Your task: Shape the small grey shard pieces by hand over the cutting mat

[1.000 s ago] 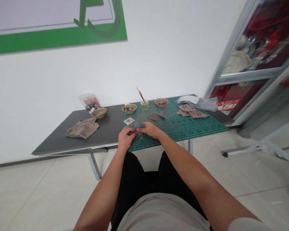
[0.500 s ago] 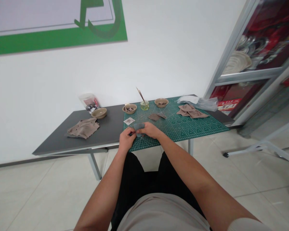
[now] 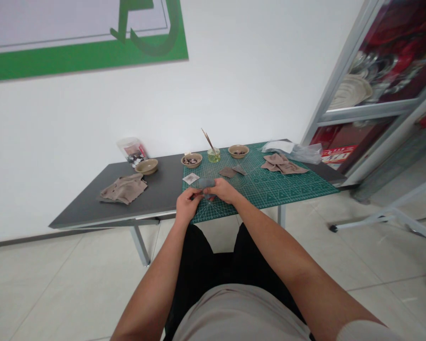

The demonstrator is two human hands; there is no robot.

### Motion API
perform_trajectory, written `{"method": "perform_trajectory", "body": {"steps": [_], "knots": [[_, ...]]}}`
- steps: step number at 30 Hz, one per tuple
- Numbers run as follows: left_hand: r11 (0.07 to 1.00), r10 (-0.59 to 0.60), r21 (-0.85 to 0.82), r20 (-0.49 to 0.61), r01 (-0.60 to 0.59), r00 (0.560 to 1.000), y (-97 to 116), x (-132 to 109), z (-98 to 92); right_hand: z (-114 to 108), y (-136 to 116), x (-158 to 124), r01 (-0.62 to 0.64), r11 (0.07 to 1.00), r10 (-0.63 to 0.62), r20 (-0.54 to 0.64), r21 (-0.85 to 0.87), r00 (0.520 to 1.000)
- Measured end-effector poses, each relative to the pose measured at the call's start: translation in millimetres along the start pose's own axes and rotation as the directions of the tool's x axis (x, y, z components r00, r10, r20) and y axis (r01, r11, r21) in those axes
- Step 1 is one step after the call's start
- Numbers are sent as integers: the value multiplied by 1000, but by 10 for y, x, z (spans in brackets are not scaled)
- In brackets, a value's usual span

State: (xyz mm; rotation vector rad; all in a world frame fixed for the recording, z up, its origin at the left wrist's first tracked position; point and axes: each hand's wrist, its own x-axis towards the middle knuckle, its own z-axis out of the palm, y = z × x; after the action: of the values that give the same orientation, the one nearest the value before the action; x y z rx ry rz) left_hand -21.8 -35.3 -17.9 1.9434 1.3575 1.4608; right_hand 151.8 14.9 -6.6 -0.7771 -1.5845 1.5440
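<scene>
My left hand point(image 3: 188, 204) and my right hand point(image 3: 223, 191) meet over the near edge of a green cutting mat point(image 3: 287, 189). Between their fingers they pinch a small folded grey piece of sheet material point(image 3: 206, 183), and I cannot tell if it is cloth or abrasive paper. A small white card point(image 3: 190, 178) lies just beyond my left hand. Two small brownish-grey scraps point(image 3: 228, 172) lie on the mat beyond my right hand.
Tan bowls point(image 3: 191, 160) and a glass jar with brushes point(image 3: 213, 155) stand along the table's far side. Beige cloths point(image 3: 123, 188) lie on the dark grey table point(image 3: 156, 194) and the mat. A plastic bag point(image 3: 307, 153) sits at the far right corner.
The grey piece has shifted slightly between my fingers and sits a little higher than half a second ago. My hands stay together over the mat.
</scene>
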Motion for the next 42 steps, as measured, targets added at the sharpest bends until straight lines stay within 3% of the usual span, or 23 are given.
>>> {"method": "perform_trajectory", "body": {"steps": [5,10,17,24,35,42], "knots": [[997,81,-5,10,-81,997,3,16,-2,-2,0,6,-10,1000,10,13,10,1000],[996,90,15,-28,-90,996,-14,17,5,6,10,9,-4,1000,4,-17,-9,1000],[997,66,49,-51,-63,997,-15,21,-6,8,-20,-11,18,997,-14,65,-70,998],[996,62,65,-8,-61,998,27,8,11,27,14,12,6,997,-6,1,-78,1000],[996,-84,10,-20,85,996,7,-29,14,4,54,30,27,999,-26,46,-33,999],[994,-14,105,-11,15,1000,38,-41,14,1,20,15,16,996,-9,80,-93,997]]}}
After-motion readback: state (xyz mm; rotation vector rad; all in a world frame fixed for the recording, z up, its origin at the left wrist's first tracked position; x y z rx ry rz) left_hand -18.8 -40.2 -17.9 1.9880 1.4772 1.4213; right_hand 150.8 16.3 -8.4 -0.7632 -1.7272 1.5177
